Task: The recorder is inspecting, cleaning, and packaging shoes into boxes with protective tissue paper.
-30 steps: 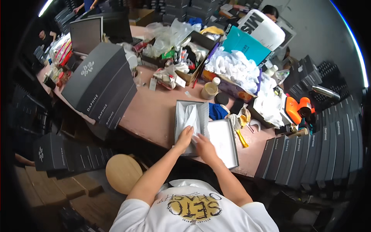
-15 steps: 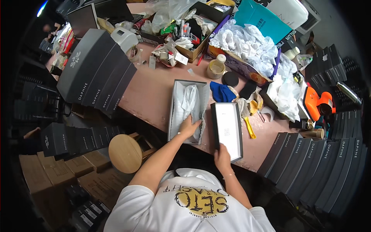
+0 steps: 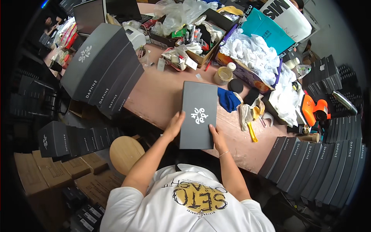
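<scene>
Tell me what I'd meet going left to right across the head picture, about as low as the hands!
Lower-left gray boxes → round wooden stool → left hand → closed gray box → right hand → yellow handle → long row of gray boxes.

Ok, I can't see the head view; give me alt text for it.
A closed grey box at the near edge of a pink table, the left hand against its left side, the right hand on its right edge. Stacked dark boxes stand on both sides; a blue cloth and crumpled white paper lie to the right.
</scene>
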